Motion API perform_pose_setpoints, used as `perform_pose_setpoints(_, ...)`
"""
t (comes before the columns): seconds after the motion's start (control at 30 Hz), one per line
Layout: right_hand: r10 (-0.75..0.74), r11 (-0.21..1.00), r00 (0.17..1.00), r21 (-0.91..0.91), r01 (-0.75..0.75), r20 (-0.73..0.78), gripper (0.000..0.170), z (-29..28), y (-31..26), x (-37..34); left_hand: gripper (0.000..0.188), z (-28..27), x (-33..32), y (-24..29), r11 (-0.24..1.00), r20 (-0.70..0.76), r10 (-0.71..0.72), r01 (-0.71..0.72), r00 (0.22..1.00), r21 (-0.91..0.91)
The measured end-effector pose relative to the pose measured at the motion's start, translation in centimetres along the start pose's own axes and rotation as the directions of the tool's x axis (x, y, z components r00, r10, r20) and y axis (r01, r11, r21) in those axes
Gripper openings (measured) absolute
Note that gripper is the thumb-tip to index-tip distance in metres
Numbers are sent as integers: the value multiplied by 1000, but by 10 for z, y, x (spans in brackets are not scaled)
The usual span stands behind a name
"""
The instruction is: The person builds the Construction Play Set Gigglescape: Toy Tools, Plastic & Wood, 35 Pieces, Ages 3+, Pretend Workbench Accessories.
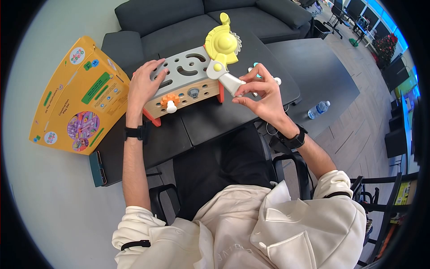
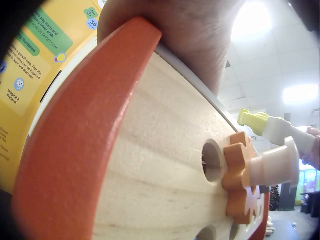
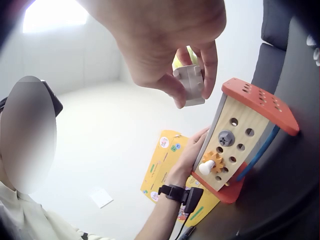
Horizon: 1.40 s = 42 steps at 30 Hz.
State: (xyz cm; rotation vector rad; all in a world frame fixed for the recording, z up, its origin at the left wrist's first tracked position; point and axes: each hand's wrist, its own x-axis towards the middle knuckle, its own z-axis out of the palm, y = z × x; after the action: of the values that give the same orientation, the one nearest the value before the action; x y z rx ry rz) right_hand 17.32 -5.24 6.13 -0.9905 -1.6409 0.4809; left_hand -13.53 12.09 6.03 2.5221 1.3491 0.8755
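Note:
My right hand (image 1: 264, 92) pinches the end of the pale grey handle (image 1: 230, 82) of a yellow toy circular saw (image 1: 223, 43). The saw points up and away, overlapping the right end of a toy workbench (image 1: 172, 68) in the head view. That bench has a grey slotted top, wooden sides with holes and red ends. On its top, toward the left end, rests my left hand (image 1: 146, 83) with fingers extended. An orange gear (image 2: 238, 180) with a white peg (image 2: 276, 169) sits on the near wooden side, and a grey bolt head (image 3: 226, 138) stands beside it.
A yellow play-set box (image 1: 83, 96) stands at the left, with a dark green phone case (image 1: 97, 168) near the table edge. Small white and teal pieces (image 1: 277, 81) lie behind my right hand. A water bottle (image 1: 319, 110) is on the right, and a dark sofa (image 1: 172, 27) is behind.

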Motion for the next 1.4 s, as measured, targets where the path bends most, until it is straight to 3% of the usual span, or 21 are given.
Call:
perform_pose_setpoints(0.23,133,978,991,159,-134,17,23,1,-13,-1,43,0,0,0,1000,1,2,-2,1000,-12)
perform_pose_setpoints(0.73,33,997,999,69,-34,11,22,1,-14,-1,42,-1,-1,1,1000,-13,13,-13,1000,-5)
perform_pose_setpoints(1.4,28,999,999,34,-28,-15,22,3,-8,-4,43,-2,-1,3,1000,5,-10,10,1000,-23)
